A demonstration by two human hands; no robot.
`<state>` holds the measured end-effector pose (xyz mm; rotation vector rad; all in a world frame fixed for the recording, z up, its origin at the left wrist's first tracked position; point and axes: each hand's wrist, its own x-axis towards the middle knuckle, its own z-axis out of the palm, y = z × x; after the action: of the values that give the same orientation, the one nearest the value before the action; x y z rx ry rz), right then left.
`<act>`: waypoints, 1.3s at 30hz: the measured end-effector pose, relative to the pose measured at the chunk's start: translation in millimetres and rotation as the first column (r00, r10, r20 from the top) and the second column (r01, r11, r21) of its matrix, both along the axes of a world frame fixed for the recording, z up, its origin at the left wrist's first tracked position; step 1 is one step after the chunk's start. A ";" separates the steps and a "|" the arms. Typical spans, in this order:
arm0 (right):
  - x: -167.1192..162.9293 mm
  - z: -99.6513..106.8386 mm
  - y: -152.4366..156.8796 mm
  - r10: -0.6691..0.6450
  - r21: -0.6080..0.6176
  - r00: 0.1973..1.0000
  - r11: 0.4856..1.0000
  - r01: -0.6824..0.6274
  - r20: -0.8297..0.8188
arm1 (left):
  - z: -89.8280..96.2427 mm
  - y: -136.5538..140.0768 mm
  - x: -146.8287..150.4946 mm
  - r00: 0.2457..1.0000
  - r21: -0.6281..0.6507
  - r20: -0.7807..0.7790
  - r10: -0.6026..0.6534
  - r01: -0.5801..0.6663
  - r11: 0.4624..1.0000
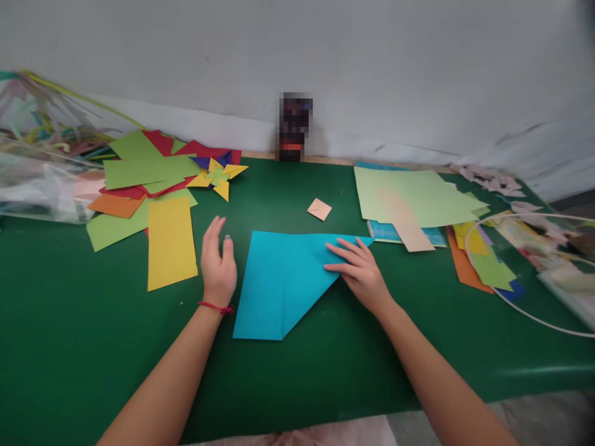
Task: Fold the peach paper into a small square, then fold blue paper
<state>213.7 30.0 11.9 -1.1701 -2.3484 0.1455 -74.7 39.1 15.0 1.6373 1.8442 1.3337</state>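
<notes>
A sheet of blue paper lies on the green table in front of me, its lower right corner folded over along a slant. A short crease runs up from its bottom edge. My right hand rests on the paper's upper right part, fingers stretched out and apart. Just left of the sheet, my left hand is raised on its side, fingers extended, holding nothing. A small folded pink paper square sits beyond the sheet's top edge.
Yellow paper, green sheets and a folded yellow star lie left. Pale green sheets and a pink strip lie right, near a white cord. A dark pixelated object stands against the wall.
</notes>
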 end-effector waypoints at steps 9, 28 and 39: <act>-0.1 -3.7 -1.8 -0.138 -0.072 0.989 0.988 0.134 -0.052 | -13.2 -10.7 32.3 0.641 -0.376 -0.539 -0.546 0.397 0.837; 24.0 -7.7 15.6 -0.738 -0.728 0.362 0.657 0.197 -0.569 | -13.7 -11.6 34.9 0.571 -0.387 -0.627 -0.530 0.362 0.848; 10.7 -6.8 34.4 -0.831 -0.832 0.176 0.548 0.088 -0.528 | -9.0 -13.1 46.4 0.518 -0.363 -0.703 -0.488 0.329 0.872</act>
<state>224.5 64.4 5.1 -1.5377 -0.7037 1.1530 -28.3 26.1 6.1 2.5836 1.6703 0.1813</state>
